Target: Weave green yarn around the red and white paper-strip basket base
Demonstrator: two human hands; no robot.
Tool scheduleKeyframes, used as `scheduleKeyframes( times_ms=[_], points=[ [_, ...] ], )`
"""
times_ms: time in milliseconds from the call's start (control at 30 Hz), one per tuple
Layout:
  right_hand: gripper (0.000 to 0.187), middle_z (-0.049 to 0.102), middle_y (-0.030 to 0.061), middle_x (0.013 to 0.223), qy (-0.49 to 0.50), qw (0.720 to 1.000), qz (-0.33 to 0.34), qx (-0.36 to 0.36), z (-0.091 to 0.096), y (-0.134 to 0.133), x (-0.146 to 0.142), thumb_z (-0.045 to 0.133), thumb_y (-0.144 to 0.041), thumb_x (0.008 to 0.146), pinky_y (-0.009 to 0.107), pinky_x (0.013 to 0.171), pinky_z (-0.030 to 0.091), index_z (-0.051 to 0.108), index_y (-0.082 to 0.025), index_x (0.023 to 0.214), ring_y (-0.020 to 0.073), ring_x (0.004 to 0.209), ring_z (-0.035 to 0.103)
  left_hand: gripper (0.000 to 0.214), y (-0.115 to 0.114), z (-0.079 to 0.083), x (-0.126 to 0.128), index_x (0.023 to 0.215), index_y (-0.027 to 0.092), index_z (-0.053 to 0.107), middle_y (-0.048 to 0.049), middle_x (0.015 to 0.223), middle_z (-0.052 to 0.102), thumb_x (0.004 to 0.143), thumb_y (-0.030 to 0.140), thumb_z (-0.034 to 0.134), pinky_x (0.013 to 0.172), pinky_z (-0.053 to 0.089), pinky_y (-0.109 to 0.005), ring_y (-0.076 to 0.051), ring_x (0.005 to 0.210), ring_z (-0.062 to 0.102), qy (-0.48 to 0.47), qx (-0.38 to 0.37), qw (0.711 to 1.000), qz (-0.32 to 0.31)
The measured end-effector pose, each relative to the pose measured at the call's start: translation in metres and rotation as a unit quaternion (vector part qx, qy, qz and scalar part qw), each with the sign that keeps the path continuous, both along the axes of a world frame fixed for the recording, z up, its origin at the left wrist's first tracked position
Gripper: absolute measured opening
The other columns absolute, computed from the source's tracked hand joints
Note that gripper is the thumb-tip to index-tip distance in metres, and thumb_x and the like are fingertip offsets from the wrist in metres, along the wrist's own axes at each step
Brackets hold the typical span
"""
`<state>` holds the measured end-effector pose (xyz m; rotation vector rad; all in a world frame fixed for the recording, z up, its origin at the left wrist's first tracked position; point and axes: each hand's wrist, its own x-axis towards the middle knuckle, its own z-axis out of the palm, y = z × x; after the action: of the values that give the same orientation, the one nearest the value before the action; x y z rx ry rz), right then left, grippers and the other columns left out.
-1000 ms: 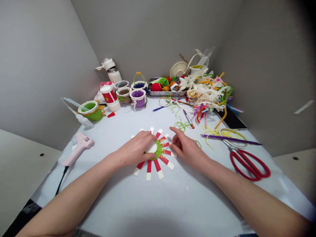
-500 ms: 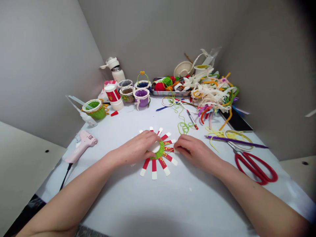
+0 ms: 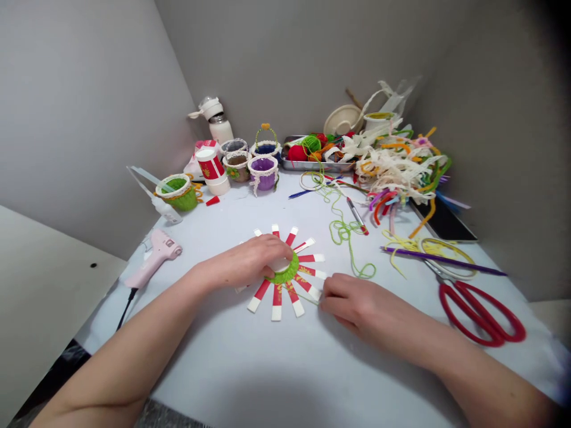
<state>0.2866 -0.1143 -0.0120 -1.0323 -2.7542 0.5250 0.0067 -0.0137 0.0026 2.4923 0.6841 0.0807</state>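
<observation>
- The paper cup (image 3: 285,274), cut into red-and-white strips, lies on the white table covering (image 3: 223,362) with its white base up. Its axis stands roughly upright; the strips splay flat all round like spokes, so it has no single long axis.
- A band of green yarn (image 3: 285,274) wraps the cup's centre.
- The left hand (image 3: 241,261) lies palm-down over the cup's base, fingers together, pressing it down, with the strips showing past the hand.
- The right hand (image 3: 361,303) sits just beside the lower-right strip tips, fingers curled together. A thin green strand (image 3: 312,300) runs near them; I cannot tell whether they pinch it.
- Beyond the right hand lies loose green yarn (image 3: 345,235); further right, red-handled scissors (image 3: 479,315). A pink glue gun (image 3: 154,258) lies left of the left hand.
</observation>
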Motion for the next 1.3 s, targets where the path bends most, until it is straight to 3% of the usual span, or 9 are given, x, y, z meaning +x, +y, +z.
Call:
scheduleKeyframes(
  times_ms=[100, 300, 433, 600, 767, 867, 1033, 1167, 1300],
  points=[
    [0.026, 0.061, 0.0058, 0.088, -0.032, 0.999, -0.012, 0.015, -0.003, -0.003, 0.0, 0.051, -0.003, 0.099, 0.029, 0.066, 0.04, 0.064, -0.016, 0.082, 0.0173, 0.076, 0.055, 0.044, 0.001, -0.001, -0.001, 0.123, 0.023, 0.063, -0.0069, 0.133, 0.066, 0.085, 0.002, 0.052, 0.112, 0.047, -0.046, -0.028, 0.128, 0.059, 0.0, -0.003, 1.0, 0.001],
    [0.026, 0.061, 0.007, 0.087, -0.031, 0.99, -0.067, 0.121, -0.015, 0.005, 0.007, 0.052, -0.004, 0.099, 0.031, 0.066, 0.041, 0.068, -0.016, 0.084, 0.0198, 0.078, 0.056, 0.044, 0.001, -0.003, -0.003, 0.124, 0.023, 0.063, -0.007, 0.135, 0.066, 0.087, 0.003, 0.052, 0.112, 0.048, -0.044, -0.028, 0.131, 0.057, -0.001, -0.006, 1.0, 0.001],
    [0.025, 0.066, 0.0072, 0.092, 0.041, 0.986, -0.133, 0.089, -0.026, 0.021, 0.005, 0.052, -0.008, 0.101, 0.031, 0.072, 0.047, 0.074, -0.019, 0.094, 0.0207, 0.085, 0.062, 0.047, 0.0, -0.003, -0.002, 0.122, 0.024, 0.063, -0.0059, 0.137, 0.066, 0.083, 0.0, 0.051, 0.111, 0.049, -0.044, -0.027, 0.132, 0.057, -0.026, -0.002, 0.999, -0.018],
    [0.018, 0.069, 0.0047, 0.093, 0.154, 0.956, -0.244, 0.047, -0.038, 0.036, -0.008, 0.058, -0.013, 0.099, 0.03, 0.076, 0.049, 0.074, -0.021, 0.092, 0.0189, 0.086, 0.066, 0.048, -0.005, -0.001, 0.004, 0.117, 0.023, 0.065, -0.0066, 0.135, 0.068, 0.079, -0.002, 0.049, 0.109, 0.05, -0.042, -0.026, 0.13, 0.059, -0.048, -0.02, 0.998, -0.044],
    [0.017, 0.068, 0.0037, 0.09, 0.159, 0.955, -0.247, 0.035, -0.043, 0.038, -0.012, 0.06, -0.014, 0.099, 0.03, 0.074, 0.048, 0.072, -0.021, 0.089, 0.0189, 0.084, 0.065, 0.025, -0.01, 0.003, 0.009, 0.119, 0.023, 0.065, -0.0089, 0.129, 0.069, 0.095, 0.016, 0.064, 0.108, 0.051, -0.045, -0.027, 0.124, 0.062, -0.058, -0.023, 0.998, -0.026],
    [0.016, 0.068, 0.0034, 0.089, 0.162, 0.955, -0.247, 0.032, -0.043, 0.038, -0.01, 0.061, -0.015, 0.099, 0.03, 0.074, 0.047, 0.073, -0.021, 0.09, 0.0188, 0.084, 0.065, 0.025, -0.014, 0.002, 0.014, 0.117, 0.021, 0.064, -0.0096, 0.124, 0.071, 0.094, 0.022, 0.072, 0.108, 0.051, -0.047, -0.029, 0.119, 0.065, -0.043, -0.004, 0.999, 0.013],
    [0.016, 0.067, 0.0027, 0.088, 0.166, 0.954, -0.247, 0.03, -0.042, 0.039, -0.009, 0.061, -0.014, 0.098, 0.03, 0.074, 0.047, 0.072, -0.022, 0.089, 0.0181, 0.083, 0.065, 0.033, -0.019, -0.002, 0.019, 0.122, 0.022, 0.062, -0.0138, 0.152, 0.053, 0.091, 0.018, 0.073, 0.116, 0.047, -0.047, -0.032, 0.141, 0.053, -0.049, 0.021, 0.997, 0.064],
    [0.015, 0.068, 0.0026, 0.089, 0.163, 0.955, -0.249, 0.023, -0.04, 0.039, -0.009, 0.062, -0.014, 0.098, 0.029, 0.074, 0.046, 0.073, -0.021, 0.09, 0.0178, 0.083, 0.065, 0.039, -0.019, -0.002, 0.018, 0.125, 0.02, 0.062, -0.0135, 0.136, 0.058, 0.089, 0.023, 0.076, 0.112, 0.05, -0.046, -0.031, 0.13, 0.058, -0.031, 0.019, 0.994, 0.103],
    [0.015, 0.069, 0.0038, 0.094, 0.175, 0.958, -0.227, 0.015, -0.038, 0.039, -0.007, 0.062, -0.014, 0.099, 0.029, 0.077, 0.048, 0.074, -0.022, 0.093, 0.0183, 0.087, 0.066, 0.038, -0.015, -0.002, 0.013, 0.126, 0.022, 0.061, -0.0112, 0.128, 0.064, 0.09, 0.022, 0.074, 0.105, 0.052, -0.046, -0.032, 0.124, 0.06, -0.017, 0.026, 0.996, 0.085]
  ],
)
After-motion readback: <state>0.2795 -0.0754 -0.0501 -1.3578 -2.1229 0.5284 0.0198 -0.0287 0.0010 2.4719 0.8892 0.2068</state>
